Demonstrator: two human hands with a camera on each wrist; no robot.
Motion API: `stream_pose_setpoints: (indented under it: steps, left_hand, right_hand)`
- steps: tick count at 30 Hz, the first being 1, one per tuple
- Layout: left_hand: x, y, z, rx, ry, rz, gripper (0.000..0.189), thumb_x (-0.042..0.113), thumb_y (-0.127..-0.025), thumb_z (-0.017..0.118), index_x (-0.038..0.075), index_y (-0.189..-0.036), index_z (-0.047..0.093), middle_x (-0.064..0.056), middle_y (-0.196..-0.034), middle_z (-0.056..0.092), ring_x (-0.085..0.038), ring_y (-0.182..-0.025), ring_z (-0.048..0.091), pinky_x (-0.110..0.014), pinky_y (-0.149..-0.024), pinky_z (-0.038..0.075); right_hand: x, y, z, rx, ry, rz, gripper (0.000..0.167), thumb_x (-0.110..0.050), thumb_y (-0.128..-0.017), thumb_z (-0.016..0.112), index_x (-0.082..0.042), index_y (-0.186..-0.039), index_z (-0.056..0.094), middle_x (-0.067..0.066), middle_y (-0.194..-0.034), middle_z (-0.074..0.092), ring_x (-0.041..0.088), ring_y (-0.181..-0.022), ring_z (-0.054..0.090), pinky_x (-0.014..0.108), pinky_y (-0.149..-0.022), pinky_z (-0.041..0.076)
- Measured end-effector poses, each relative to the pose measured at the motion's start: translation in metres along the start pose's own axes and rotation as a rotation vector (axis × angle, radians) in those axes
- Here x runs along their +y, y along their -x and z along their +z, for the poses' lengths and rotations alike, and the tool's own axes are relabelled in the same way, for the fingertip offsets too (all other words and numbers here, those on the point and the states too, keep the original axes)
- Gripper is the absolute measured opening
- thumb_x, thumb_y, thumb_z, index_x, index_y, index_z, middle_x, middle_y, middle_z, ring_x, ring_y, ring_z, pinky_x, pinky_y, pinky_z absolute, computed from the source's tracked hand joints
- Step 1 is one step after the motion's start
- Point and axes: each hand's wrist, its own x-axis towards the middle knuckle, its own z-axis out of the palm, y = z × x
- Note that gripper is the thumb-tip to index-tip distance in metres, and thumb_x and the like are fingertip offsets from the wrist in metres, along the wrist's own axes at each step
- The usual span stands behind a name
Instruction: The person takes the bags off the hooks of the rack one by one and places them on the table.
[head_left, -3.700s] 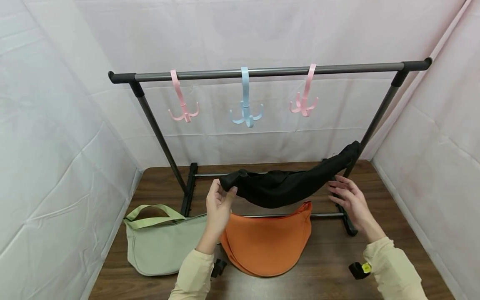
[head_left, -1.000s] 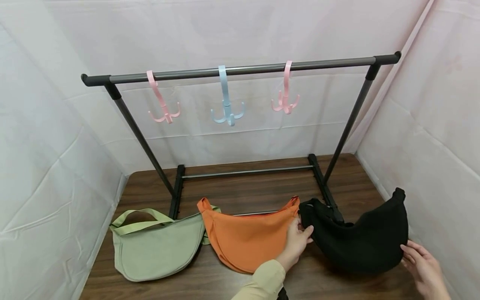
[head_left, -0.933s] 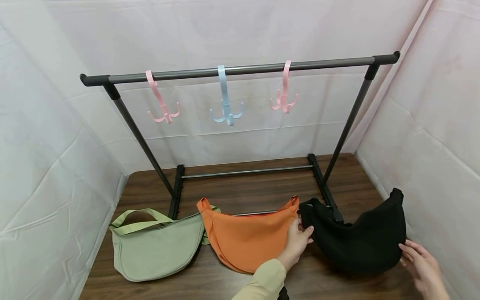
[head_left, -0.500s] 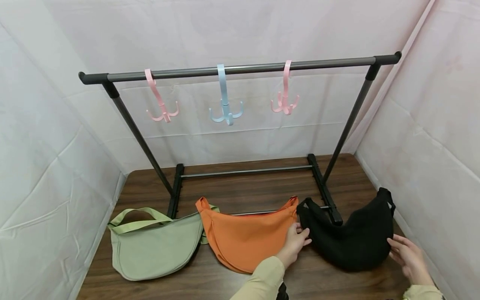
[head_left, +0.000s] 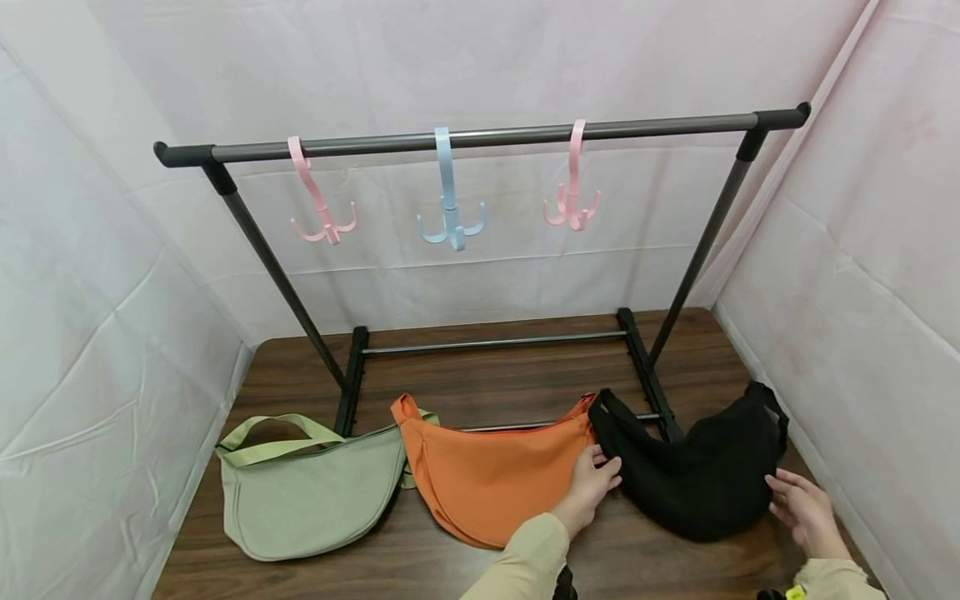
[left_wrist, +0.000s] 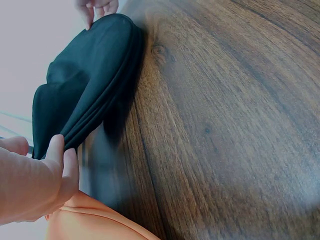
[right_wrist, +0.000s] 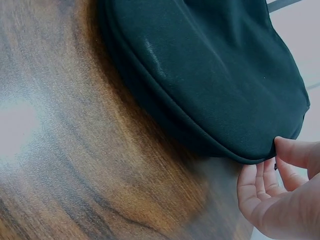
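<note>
A black crescent-shaped shoulder bag lies on the wooden table at the right, its two ends raised toward the rack. My left hand pinches the bag's left edge, close beside the orange bag. On the opposite side my right hand pinches the lower right edge. The right wrist view shows the thumb on top of the black fabric and the other fingers partly under it. A sage green bag with a light green strap sits at the left, one corner behind the orange bag.
A dark metal rack spans the table behind the bags. From its top bar hang a left pink hook, a blue hook and a right pink hook. White cloth walls enclose the table.
The black bag, earlier held up in front of the rack, is down at the right of the orange bag. Over the last second its right side and my right hand have shifted left.
</note>
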Motion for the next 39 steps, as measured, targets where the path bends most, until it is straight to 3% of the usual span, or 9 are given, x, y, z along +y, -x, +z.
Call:
stream_pose_setpoints:
  steps: [14,20,25,27,30,33,36,39]
  left_hand:
    - [-0.006,0.004,0.0,-0.001,-0.041,-0.004,0.052,0.003,-0.089,0.054,-0.019,-0.128,0.028,-0.034,-0.122,0.04,-0.036,-0.106,0.053,-0.038,-0.083,0.05]
    - [-0.009,0.003,-0.002,0.002,-0.038,-0.033,0.054,0.004,-0.089,0.054,-0.018,-0.13,0.027,-0.035,-0.125,0.039,-0.038,-0.11,0.051,-0.038,-0.084,0.049]
    - [-0.009,0.004,-0.002,0.005,-0.036,-0.038,0.054,0.004,-0.089,0.055,-0.018,-0.13,0.028,-0.033,-0.124,0.04,-0.038,-0.111,0.05,-0.038,-0.084,0.049]
    - [-0.007,0.005,-0.002,0.002,-0.041,-0.039,0.054,0.004,-0.088,0.055,-0.018,-0.129,0.028,-0.033,-0.124,0.042,-0.037,-0.11,0.05,-0.038,-0.084,0.049]
    - [-0.003,0.009,-0.003,-0.008,-0.053,-0.043,0.053,0.003,-0.088,0.055,-0.018,-0.129,0.03,-0.031,-0.123,0.044,-0.036,-0.11,0.051,-0.037,-0.084,0.049]
    - [0.004,0.014,-0.003,-0.007,-0.056,-0.035,0.049,0.004,-0.089,0.055,-0.017,-0.128,0.033,-0.028,-0.122,0.047,-0.033,-0.108,0.053,-0.036,-0.083,0.05]
    - [0.015,0.021,-0.006,-0.009,-0.048,0.012,0.045,0.006,-0.09,0.053,-0.015,-0.127,0.037,-0.026,-0.122,0.048,-0.029,-0.108,0.053,-0.035,-0.083,0.049]
    - [0.029,0.026,-0.016,-0.026,-0.081,0.114,0.044,0.009,-0.091,0.051,-0.013,-0.126,0.039,-0.026,-0.125,0.047,-0.029,-0.11,0.051,-0.037,-0.087,0.048]
  right_hand:
    - [0.015,-0.01,0.008,0.093,0.047,-0.074,0.032,-0.013,-0.085,0.059,-0.036,-0.063,0.056,-0.021,-0.064,0.052,-0.004,-0.06,0.053,0.019,-0.056,0.048]
    - [0.016,-0.01,0.013,0.146,0.094,-0.116,0.032,-0.012,-0.085,0.058,-0.036,-0.063,0.056,-0.022,-0.062,0.05,-0.006,-0.059,0.052,0.019,-0.054,0.048]
    - [0.014,-0.012,0.016,0.215,0.156,-0.132,0.006,-0.012,-0.085,0.058,-0.014,-0.089,0.062,-0.017,-0.065,0.049,-0.004,-0.056,0.05,0.022,-0.051,0.048]
    - [0.01,-0.011,0.017,0.254,0.234,-0.145,0.027,-0.015,-0.085,0.056,-0.003,-0.109,0.057,-0.008,-0.073,0.052,-0.001,-0.06,0.05,0.023,-0.052,0.048]
    - [0.005,-0.005,0.021,0.338,0.367,-0.213,0.05,-0.021,-0.087,0.052,0.006,-0.128,0.04,0.014,-0.094,0.052,0.02,-0.078,0.053,0.033,-0.066,0.046]
    - [-0.002,0.006,0.032,0.399,0.456,-0.357,0.062,-0.021,-0.088,0.049,0.007,-0.137,0.025,0.031,-0.115,0.042,0.042,-0.102,0.042,0.046,-0.084,0.035]
    - [-0.011,0.019,0.053,0.37,0.487,-0.522,0.066,-0.019,-0.089,0.05,0.006,-0.14,0.018,0.036,-0.126,0.034,0.049,-0.116,0.032,0.055,-0.096,0.025]
    - [-0.02,0.032,0.08,0.282,0.554,-0.651,0.068,-0.021,-0.09,0.052,0.002,-0.143,0.016,0.035,-0.135,0.028,0.049,-0.124,0.025,0.057,-0.1,0.02]
